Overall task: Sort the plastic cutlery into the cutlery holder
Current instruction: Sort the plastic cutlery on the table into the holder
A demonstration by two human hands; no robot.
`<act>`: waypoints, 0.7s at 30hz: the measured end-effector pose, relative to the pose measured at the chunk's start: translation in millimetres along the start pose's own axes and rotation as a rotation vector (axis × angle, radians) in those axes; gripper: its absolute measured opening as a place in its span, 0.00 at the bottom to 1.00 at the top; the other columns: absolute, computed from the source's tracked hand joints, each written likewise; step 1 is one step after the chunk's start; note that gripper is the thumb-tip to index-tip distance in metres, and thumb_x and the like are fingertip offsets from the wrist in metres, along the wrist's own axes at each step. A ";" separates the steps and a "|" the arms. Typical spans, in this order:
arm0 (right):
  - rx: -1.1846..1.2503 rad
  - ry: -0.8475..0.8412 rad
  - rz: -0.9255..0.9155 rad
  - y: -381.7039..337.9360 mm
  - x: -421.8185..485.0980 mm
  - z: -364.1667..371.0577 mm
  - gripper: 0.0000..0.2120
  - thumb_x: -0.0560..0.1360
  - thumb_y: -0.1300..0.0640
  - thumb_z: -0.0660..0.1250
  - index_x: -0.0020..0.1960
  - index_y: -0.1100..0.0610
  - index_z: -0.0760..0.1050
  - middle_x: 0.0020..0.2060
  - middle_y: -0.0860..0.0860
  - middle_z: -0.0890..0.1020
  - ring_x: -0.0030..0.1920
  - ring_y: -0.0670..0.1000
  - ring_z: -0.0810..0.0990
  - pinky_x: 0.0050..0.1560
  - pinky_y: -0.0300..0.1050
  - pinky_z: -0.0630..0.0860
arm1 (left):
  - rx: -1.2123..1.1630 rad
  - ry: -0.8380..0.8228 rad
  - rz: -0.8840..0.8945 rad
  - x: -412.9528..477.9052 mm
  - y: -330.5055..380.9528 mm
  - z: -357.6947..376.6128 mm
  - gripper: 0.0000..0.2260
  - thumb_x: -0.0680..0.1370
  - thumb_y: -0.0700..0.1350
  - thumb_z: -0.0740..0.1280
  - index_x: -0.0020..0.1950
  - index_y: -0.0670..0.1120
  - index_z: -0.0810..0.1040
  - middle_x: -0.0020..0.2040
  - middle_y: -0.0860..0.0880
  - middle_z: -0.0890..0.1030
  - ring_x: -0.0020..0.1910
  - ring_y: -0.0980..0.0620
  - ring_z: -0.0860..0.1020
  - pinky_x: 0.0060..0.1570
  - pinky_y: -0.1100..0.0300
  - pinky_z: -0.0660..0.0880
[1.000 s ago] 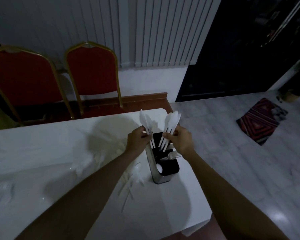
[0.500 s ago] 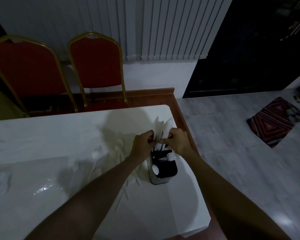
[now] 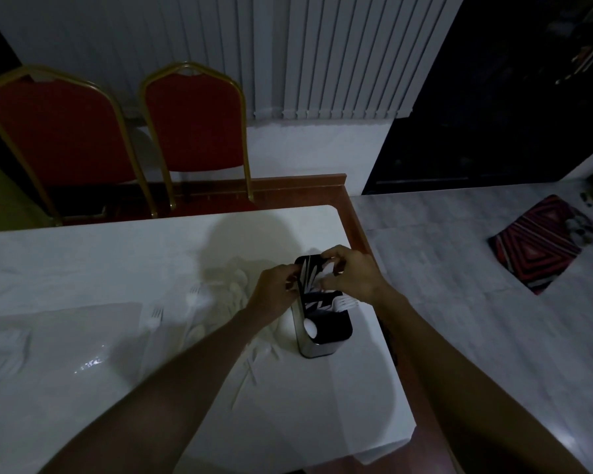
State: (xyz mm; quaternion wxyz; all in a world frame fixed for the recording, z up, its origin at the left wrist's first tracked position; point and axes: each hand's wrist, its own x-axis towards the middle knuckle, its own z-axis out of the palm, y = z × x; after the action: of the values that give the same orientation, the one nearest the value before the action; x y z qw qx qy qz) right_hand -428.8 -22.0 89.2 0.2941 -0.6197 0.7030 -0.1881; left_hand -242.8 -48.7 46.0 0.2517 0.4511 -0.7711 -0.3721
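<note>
The cutlery holder (image 3: 317, 348), with a steel body and a black divided top, stands near the table's right edge. White plastic knives (image 3: 308, 272) stand low in its far compartment. My left hand (image 3: 274, 291) curls at their left side and my right hand (image 3: 355, 276) pinches them from above and the right. Forks (image 3: 343, 304) poke out of the middle compartment, and a spoon (image 3: 311, 328) shows in the near one. More loose white cutlery (image 3: 233, 290) lies on the table left of the holder, partly hidden by my left arm.
The white table (image 3: 117, 261) ends just right of the holder, with a wooden ledge and marble floor beyond. A clear plastic sheet (image 3: 65, 336) lies at the left. Two red chairs (image 3: 192, 131) stand behind the table. A patterned mat (image 3: 541, 241) lies on the floor.
Both hands have come down with the knife bundles, which stood high above the holder a second ago and now sit deep in its far compartment. The view has tilted slightly.
</note>
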 end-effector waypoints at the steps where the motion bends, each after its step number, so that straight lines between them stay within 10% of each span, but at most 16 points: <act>1: 0.033 0.017 0.006 -1.8 -2.4 0.1 0.27 0.65 0.52 0.79 0.62 0.54 0.76 0.48 0.44 0.82 0.43 0.41 0.77 0.42 0.27 0.70 | 0.002 -0.027 0.000 -1.8 -0.1 -1.8 0.17 0.70 0.31 0.66 0.58 0.41 0.80 0.49 0.40 0.82 0.47 0.43 0.81 0.49 0.54 0.78; 7: 0.017 0.333 -0.117 -23.2 -16.8 9.9 0.24 0.70 0.48 0.71 0.64 0.53 0.76 0.61 0.47 0.79 0.63 0.47 0.74 0.59 0.35 0.68 | 0.030 0.019 -0.028 -12.0 -15.6 -23.4 0.26 0.70 0.28 0.65 0.67 0.42 0.73 0.64 0.43 0.76 0.64 0.46 0.74 0.66 0.55 0.70; 14: 0.051 0.387 -0.341 -86.9 -24.2 79.0 0.15 0.74 0.69 0.65 0.59 0.61 0.78 0.54 0.56 0.82 0.52 0.52 0.81 0.54 0.38 0.76 | 0.132 0.105 -0.142 -46.8 -69.8 -70.2 0.18 0.74 0.35 0.67 0.63 0.44 0.76 0.62 0.46 0.78 0.61 0.48 0.76 0.64 0.60 0.69; 21: -0.071 0.173 0.085 -57.7 -36.4 185.1 0.04 0.76 0.65 0.62 0.46 0.61 0.75 0.40 0.56 0.80 0.40 0.55 0.78 0.39 0.43 0.70 | 0.161 -0.133 -0.312 -100.6 -115.8 -54.4 0.09 0.75 0.43 0.69 0.53 0.41 0.81 0.50 0.45 0.82 0.46 0.52 0.78 0.45 0.67 0.68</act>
State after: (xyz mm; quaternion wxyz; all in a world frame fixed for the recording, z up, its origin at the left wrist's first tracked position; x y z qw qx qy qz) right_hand -263.1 23.0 -8.0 0.2180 -0.5806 0.7577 -0.2031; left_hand -97.7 -15.3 -19.6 0.1027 0.5583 -0.7340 -0.3728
